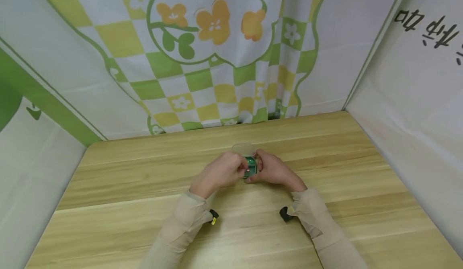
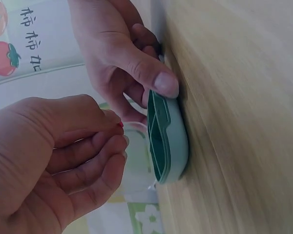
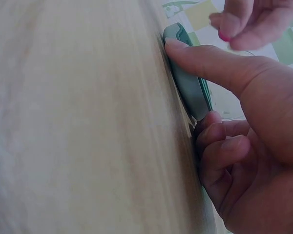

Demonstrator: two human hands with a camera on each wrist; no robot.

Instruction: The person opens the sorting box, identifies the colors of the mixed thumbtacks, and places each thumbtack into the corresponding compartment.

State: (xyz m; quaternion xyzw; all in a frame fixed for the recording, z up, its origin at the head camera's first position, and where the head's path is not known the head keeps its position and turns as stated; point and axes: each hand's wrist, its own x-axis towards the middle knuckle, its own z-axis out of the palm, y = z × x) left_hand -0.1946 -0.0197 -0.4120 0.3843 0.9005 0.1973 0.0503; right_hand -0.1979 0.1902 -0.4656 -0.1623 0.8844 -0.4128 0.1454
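A small green box [image 1: 251,165] with inner dividers, like a pill case, sits on the wooden table with its clear lid [image 1: 243,148] raised at the back. My right hand [image 1: 273,170] grips its right side; the thumb lies along the near wall [image 3: 188,85] in the right wrist view. Over the compartments, my left hand [image 1: 225,168] pinches a tiny red-pink piece [image 2: 120,125] between thumb and forefinger. That piece is mostly covered by the fingertips, and its exact kind cannot be told. In the left wrist view, the fingertips are just beside the green rim [image 2: 158,129].
The wooden table [image 1: 144,180] extends around both hands. A patterned curtain [image 1: 202,80] hangs behind its back edge, with white cloth walls [image 1: 408,112] at the sides. Black wrist-camera pieces [image 1: 285,214] stick out from the sleeves.
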